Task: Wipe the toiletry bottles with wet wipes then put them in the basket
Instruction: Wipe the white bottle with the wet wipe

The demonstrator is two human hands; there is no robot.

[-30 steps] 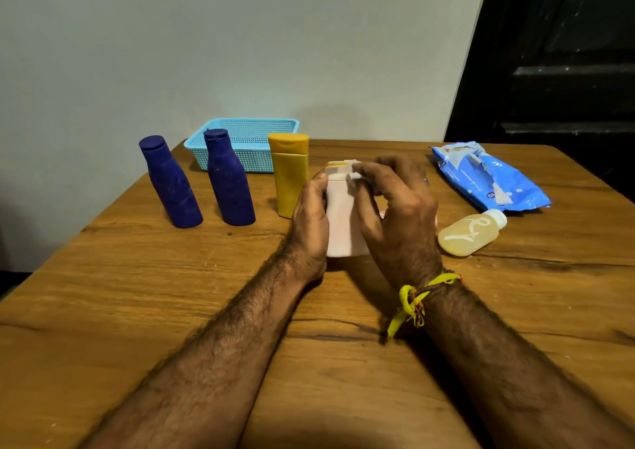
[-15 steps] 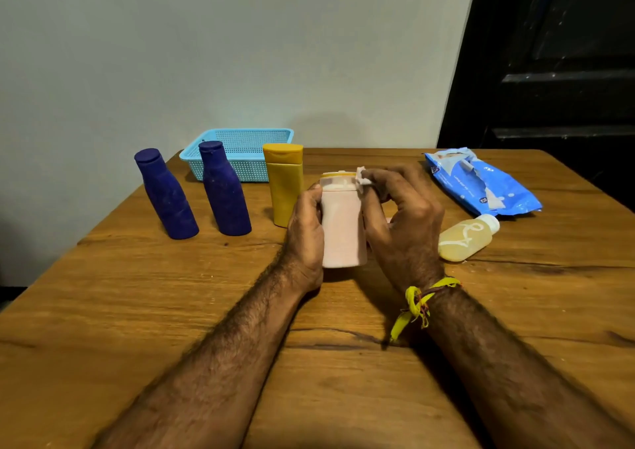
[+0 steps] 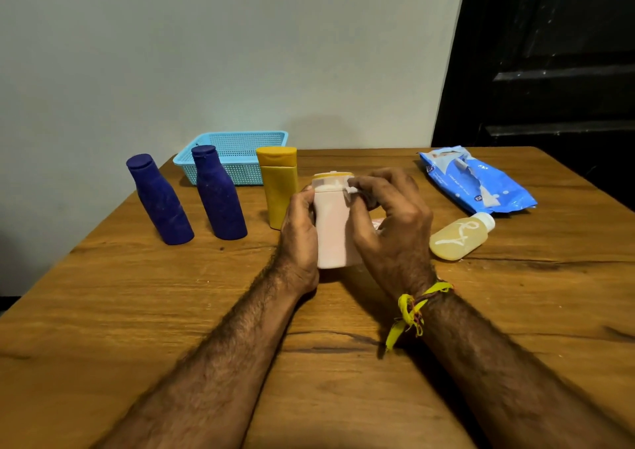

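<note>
Midway through wiping, the left hand point(image 3: 299, 233) grips the pink bottle point(image 3: 332, 232) while the right hand point(image 3: 391, 221) pinches a wet wipe point(image 3: 351, 190) against its shoulder. Likely next: finish, then reach far left to the basket point(image 3: 237, 153).

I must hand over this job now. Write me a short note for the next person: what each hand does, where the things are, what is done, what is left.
Left hand: holds the pink bottle upright on the table.
Right hand: pinches a wet wipe against the bottle's top edge.
Two blue bottles and the yellow bottle stand in front of the basket. A small pale bottle lies on its side near the wipes pack.
Done: wiping of the pink bottle is under way; no bottle shows in the basket.
Left: finish this one, wipe the others, put all five in the basket.
</note>
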